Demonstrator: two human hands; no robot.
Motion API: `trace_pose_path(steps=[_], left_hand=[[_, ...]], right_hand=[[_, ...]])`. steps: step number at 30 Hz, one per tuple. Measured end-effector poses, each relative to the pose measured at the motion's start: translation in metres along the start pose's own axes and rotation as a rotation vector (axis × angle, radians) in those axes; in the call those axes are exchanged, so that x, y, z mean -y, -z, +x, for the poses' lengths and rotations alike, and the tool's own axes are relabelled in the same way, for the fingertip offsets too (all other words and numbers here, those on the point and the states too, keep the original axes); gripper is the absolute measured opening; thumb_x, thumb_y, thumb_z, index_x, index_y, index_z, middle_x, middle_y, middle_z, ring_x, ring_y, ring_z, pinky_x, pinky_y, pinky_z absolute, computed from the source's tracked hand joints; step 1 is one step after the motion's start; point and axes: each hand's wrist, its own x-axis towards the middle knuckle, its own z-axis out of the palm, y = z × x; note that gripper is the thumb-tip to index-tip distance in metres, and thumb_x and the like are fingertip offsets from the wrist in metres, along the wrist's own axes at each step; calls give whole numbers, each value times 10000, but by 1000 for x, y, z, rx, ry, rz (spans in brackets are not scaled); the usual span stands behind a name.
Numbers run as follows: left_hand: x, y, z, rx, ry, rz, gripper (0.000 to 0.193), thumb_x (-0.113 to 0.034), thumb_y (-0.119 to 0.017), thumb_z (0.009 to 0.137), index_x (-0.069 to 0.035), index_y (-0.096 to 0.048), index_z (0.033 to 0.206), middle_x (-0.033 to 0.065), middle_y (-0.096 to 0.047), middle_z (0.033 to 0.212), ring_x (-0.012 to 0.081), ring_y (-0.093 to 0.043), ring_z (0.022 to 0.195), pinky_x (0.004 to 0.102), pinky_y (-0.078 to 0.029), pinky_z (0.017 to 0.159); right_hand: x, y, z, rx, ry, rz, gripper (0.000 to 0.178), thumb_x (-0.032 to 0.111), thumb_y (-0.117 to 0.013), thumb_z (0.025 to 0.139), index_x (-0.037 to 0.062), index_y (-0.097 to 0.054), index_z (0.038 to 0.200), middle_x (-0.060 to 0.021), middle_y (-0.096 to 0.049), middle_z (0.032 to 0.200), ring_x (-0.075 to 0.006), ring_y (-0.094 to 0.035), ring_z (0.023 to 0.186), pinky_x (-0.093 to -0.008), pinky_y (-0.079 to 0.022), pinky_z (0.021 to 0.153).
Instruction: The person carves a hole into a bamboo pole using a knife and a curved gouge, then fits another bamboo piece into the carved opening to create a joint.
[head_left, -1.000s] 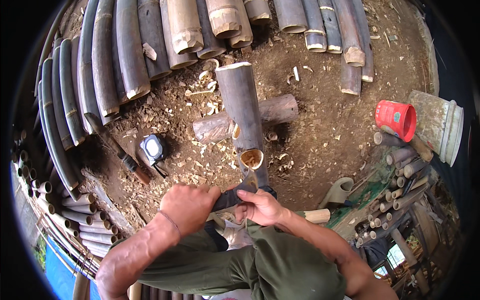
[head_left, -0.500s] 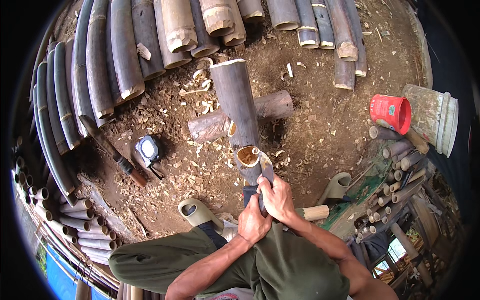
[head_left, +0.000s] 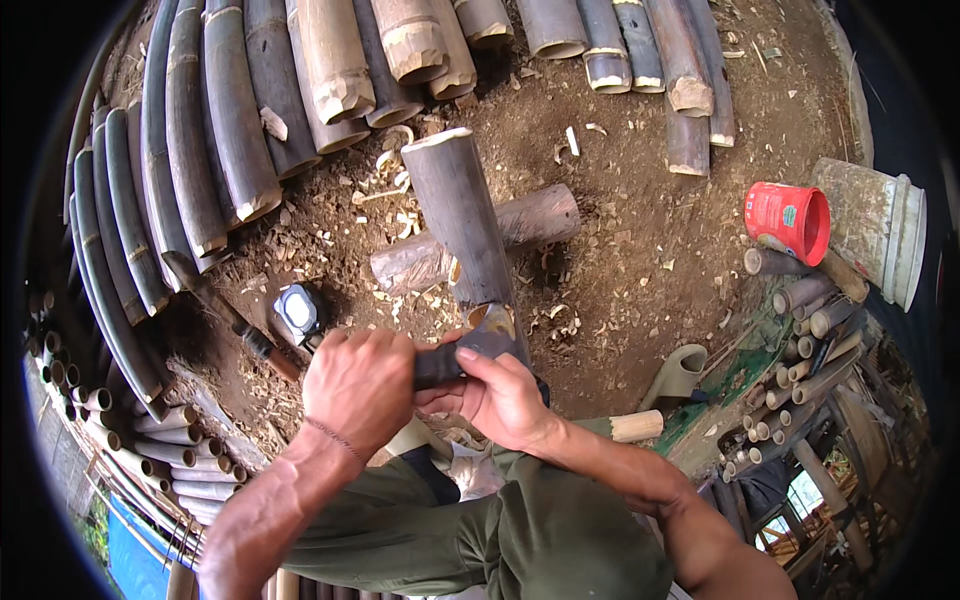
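Observation:
A thick dark bamboo pole (head_left: 455,205) slants toward me over a crosswise bamboo log (head_left: 540,217). Its pale cut opening (head_left: 480,315) lies at the near part, partly covered by my hands and the tool. My left hand (head_left: 360,385) is closed in a fist around the dark handle end of a knife (head_left: 437,367). My right hand (head_left: 500,395) grips the same knife from the other side, its thumb pressed along the dark flat part. The knife lies sideways across the near end of the pole; much of it is hidden by the fingers.
Wood chips litter the dirt floor. A tape measure (head_left: 298,312) and a long-handled blade (head_left: 235,315) lie at left. Rows of bamboo poles (head_left: 240,110) line the far side. A red tub (head_left: 787,220), a dirty white bucket (head_left: 870,230) and stacked bamboo pieces (head_left: 800,370) stand at right.
My left hand has swung up and left from below the right hand. The knife has turned from pointing away along the pole to lying across it. My right hand has shifted slightly left.

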Motion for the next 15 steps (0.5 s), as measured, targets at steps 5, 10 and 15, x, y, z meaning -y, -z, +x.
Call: trace_pose_path(steps=[5,10,15], left_hand=[[-59,75,73,452,-116,380,134,-225,-693,853,-147,-719,747,15,-712,762,159,-697,741,320,-485,675],[-63,62,78,391,-129,416,136,-260,-699,844,-140,-751,808,25,-724,772,176,-705,722,341,-487,623],[-45,2,-17,657,161,-248,470,-496,-687,846,-33,-712,929,167,-736,889,312,-729,844,436,-550,849]], right_hand=[[19,1,-1,-109,-40,416,384,311,-338,1078,61,-581,1241,-151,-690,1119,-289,-696,981,-430,-573,907],[19,0,-4,-120,5,308,376,350,-412,1060,52,-586,1208,-125,-692,1031,-262,-703,899,-397,-589,823],[5,11,-44,-113,-183,-444,324,203,-595,994,57,-507,1270,-44,-597,1067,-173,-637,897,-327,-540,791]])
